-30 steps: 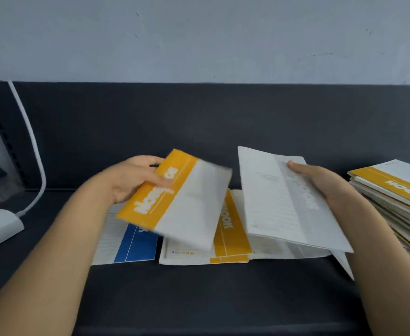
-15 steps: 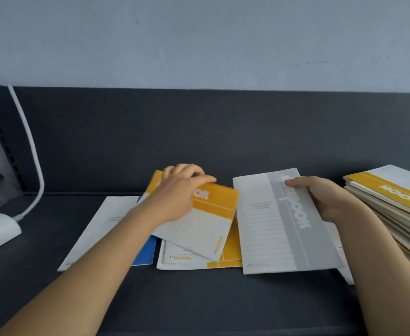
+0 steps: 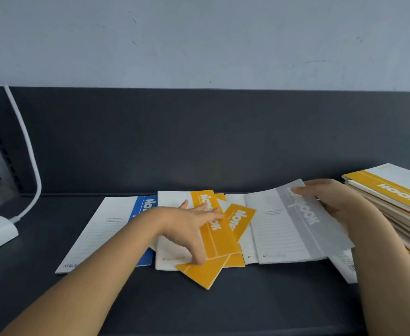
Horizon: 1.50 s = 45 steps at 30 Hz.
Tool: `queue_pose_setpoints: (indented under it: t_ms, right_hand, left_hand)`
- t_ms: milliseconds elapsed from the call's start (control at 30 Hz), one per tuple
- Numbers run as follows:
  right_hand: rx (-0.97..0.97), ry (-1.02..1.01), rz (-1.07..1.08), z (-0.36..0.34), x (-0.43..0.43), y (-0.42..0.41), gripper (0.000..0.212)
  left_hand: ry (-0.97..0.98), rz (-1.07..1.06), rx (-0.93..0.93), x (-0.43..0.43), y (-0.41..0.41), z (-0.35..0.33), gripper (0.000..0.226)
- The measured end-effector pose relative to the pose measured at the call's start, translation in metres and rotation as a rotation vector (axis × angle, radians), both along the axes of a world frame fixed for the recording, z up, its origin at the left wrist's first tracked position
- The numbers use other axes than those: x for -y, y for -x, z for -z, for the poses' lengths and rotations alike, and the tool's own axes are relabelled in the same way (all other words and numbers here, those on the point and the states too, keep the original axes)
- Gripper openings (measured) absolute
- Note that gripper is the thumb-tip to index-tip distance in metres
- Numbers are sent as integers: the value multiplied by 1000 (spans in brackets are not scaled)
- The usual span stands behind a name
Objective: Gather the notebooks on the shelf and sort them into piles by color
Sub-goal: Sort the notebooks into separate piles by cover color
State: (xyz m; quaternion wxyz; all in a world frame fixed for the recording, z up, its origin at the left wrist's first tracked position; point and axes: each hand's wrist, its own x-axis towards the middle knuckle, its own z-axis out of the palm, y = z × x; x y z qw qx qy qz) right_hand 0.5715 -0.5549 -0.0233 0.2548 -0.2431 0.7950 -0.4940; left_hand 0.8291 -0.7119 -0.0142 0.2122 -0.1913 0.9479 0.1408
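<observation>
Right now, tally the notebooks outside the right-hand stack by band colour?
Blue notebook: 1
Yellow notebooks: 3
Grey notebook: 1
Band-hidden notebooks: 2, one under the grey, one showing a barcode
Total: 7, stack at right left out

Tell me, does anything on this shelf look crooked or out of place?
Yes. The yellow notebooks in the middle are fanned askew under the left hand; one lies diagonally, its corner jutting toward the front edge. The grey notebook in the right hand bows upward. The blue notebook lies flat.
</observation>
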Motion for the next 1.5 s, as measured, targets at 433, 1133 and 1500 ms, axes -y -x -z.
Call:
queue_pose_setpoints:
  t_ms: [433,1133,1500]
  right_hand:
    - [-380,-43,100,15,28,-15,28]
    - [-117,-58,-305,10,47,-96,53]
    - [-6,100,-277,8,48,-108,50]
  left_hand:
    - [151,-182,-134,10,9,24,112]
    - [-114,-639,-291,54,-10,13,69]
    - [-96,-610,-281,48,-16,11,68]
